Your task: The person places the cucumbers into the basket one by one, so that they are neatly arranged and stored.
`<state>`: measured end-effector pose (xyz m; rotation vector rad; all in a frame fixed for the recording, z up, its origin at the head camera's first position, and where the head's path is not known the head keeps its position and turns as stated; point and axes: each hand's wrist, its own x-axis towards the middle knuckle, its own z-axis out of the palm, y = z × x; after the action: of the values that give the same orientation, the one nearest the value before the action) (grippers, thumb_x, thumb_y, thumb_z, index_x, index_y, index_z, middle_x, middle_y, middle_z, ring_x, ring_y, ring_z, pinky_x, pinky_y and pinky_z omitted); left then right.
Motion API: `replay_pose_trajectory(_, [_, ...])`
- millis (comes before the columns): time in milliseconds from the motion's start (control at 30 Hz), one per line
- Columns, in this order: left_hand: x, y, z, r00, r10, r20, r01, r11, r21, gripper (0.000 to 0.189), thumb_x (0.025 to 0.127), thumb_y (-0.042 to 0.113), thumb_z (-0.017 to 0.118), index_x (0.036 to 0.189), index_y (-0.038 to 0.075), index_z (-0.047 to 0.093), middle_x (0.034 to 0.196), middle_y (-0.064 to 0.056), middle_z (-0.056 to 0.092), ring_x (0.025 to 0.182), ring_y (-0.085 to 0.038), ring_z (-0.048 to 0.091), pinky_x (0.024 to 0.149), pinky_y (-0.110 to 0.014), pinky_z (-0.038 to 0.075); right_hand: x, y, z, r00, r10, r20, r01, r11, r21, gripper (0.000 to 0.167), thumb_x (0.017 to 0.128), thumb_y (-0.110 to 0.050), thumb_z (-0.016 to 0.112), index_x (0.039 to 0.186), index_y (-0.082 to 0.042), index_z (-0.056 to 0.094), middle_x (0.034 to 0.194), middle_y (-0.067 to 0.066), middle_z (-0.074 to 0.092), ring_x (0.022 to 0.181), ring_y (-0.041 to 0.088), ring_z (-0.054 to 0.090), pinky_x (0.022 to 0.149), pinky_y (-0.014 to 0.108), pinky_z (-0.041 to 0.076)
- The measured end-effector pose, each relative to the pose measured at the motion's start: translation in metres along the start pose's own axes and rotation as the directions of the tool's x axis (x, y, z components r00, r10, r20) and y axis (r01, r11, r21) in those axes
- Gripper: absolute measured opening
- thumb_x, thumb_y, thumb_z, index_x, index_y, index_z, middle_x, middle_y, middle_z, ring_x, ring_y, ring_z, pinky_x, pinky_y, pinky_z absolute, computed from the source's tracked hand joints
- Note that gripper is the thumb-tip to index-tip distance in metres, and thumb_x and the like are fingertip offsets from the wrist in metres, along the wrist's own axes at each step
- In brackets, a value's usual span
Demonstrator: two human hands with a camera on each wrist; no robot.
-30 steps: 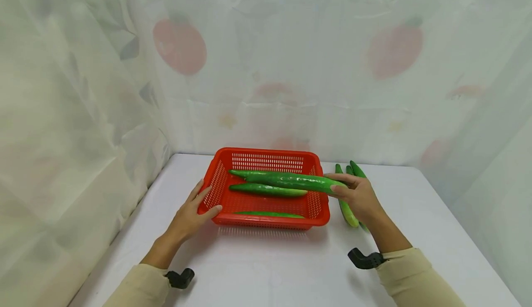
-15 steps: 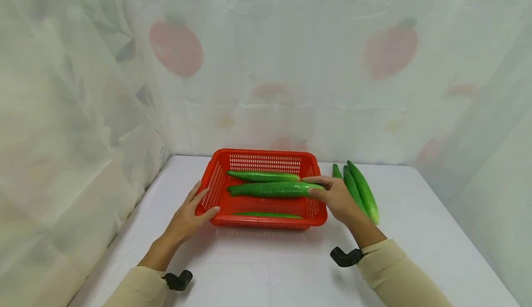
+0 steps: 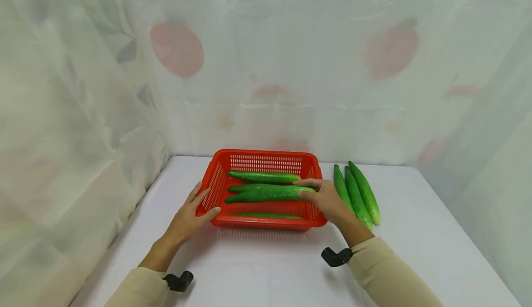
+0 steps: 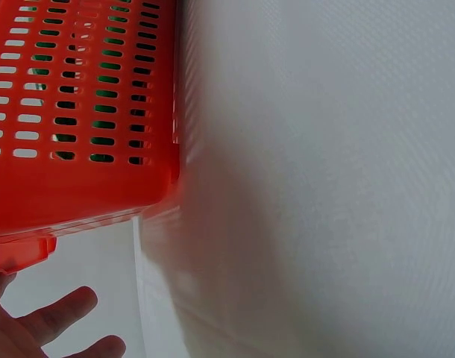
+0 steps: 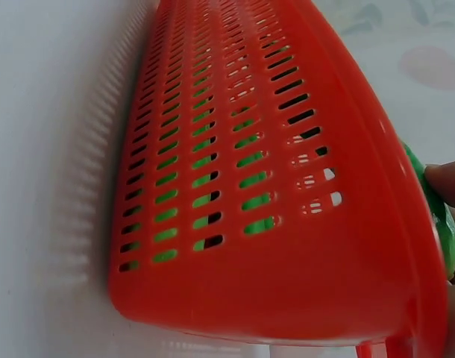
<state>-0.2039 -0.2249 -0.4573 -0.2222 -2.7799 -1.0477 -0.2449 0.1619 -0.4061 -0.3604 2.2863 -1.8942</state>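
Observation:
In the head view my right hand (image 3: 326,199) grips the right end of a long green cucumber (image 3: 262,194), which lies level over the red plastic basket (image 3: 266,222). Just behind it another cucumber (image 3: 245,187) is partly covered by the held one. A third cucumber (image 3: 264,177) lies along the back of the basket, and one more (image 3: 270,215) shows behind the front rim. My left hand (image 3: 188,218) rests at the basket's left rim, its fingers fairly straight and spread. The right wrist view shows the held cucumber's end (image 5: 445,237) between fingers above the rim.
Right of the basket, several cucumbers lie side by side on the white tabletop (image 3: 266,270): a left one (image 3: 341,184), a middle one (image 3: 356,198) and a right one (image 3: 365,191). A patterned curtain (image 3: 266,67) hangs behind and along both sides of the table.
My right hand has carried the cucumber left and down, from over the basket's right rim to inside the basket, slightly toward the front. My left hand stays at the left rim.

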Motion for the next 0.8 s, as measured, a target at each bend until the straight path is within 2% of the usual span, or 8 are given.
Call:
replay_pose_trajectory(100, [0.0,0.0,0.0,1.0,-0.005,-0.002,0.005,1.0,-0.002,0.082,0.087,0.061,0.06,0.149,0.013,0.038,0.16,0.001,0.013,0.135,-0.04,0.031,0.097,-0.065,0.032,0.004,0.001,0.003,1.0,-0.009,0.002,0.009,0.999,-0.036,0.03,0.089,-0.005,0.067,0.119,-0.001,0.068,0.116,0.014,0.062,0.093,0.026,0.06,0.078,0.036,0.053])
replay_pose_trajectory(333, [0.0,0.0,0.0,1.0,-0.008,0.007,0.008,1.0,-0.002,0.081,0.087,0.059,0.06,0.149,0.012,0.038,0.16,0.0,0.012,0.136,-0.041,0.029,0.097,-0.066,0.031,0.01,0.003,0.012,0.999,-0.027,0.017,0.029,0.991,-0.132,0.028,0.088,-0.004,0.068,0.116,-0.004,0.07,0.123,0.011,0.06,0.113,0.027,0.051,0.081,0.036,0.05])
replay_pose_trajectory(433, [0.0,0.001,-0.001,1.0,-0.008,0.004,0.008,1.0,-0.004,0.081,0.087,0.059,0.061,0.149,0.012,0.038,0.16,0.0,0.013,0.136,-0.04,0.029,0.097,-0.065,0.031,0.011,0.003,0.015,0.999,-0.027,0.035,0.033,0.985,-0.169,0.028,0.087,-0.003,0.068,0.115,-0.005,0.071,0.122,0.01,0.061,0.107,0.026,0.053,0.076,0.035,0.049])
replay_pose_trajectory(533, [-0.001,0.001,-0.001,1.0,-0.008,0.0,0.008,1.0,-0.006,0.081,0.087,0.058,0.062,0.149,0.012,0.039,0.16,0.0,0.013,0.136,-0.04,0.03,0.097,-0.065,0.031,0.013,0.004,0.018,0.998,-0.018,0.055,0.028,0.982,-0.186,0.028,0.087,-0.001,0.067,0.115,-0.004,0.07,0.122,0.011,0.06,0.093,0.025,0.059,0.071,0.034,0.05])
replay_pose_trajectory(667, [-0.001,0.0,-0.001,1.0,-0.005,-0.003,0.005,1.0,-0.01,0.081,0.087,0.058,0.063,0.149,0.011,0.039,0.16,0.0,0.013,0.135,-0.04,0.03,0.098,-0.065,0.031,0.014,0.002,0.02,0.998,0.02,0.064,-0.009,0.986,-0.164,0.029,0.087,0.002,0.065,0.115,-0.002,0.069,0.123,0.015,0.058,0.078,0.028,0.067,0.071,0.039,0.054])
replay_pose_trajectory(800, [0.0,0.0,0.0,1.0,-0.002,0.0,0.002,1.0,-0.011,0.081,0.087,0.058,0.062,0.149,0.012,0.039,0.16,-0.001,0.014,0.135,-0.04,0.03,0.098,-0.065,0.031,0.012,0.002,0.021,0.995,0.056,0.077,-0.045,0.989,-0.143,0.03,0.088,0.002,0.063,0.118,0.002,0.067,0.123,0.018,0.057,0.073,0.03,0.068,0.071,0.044,0.055])
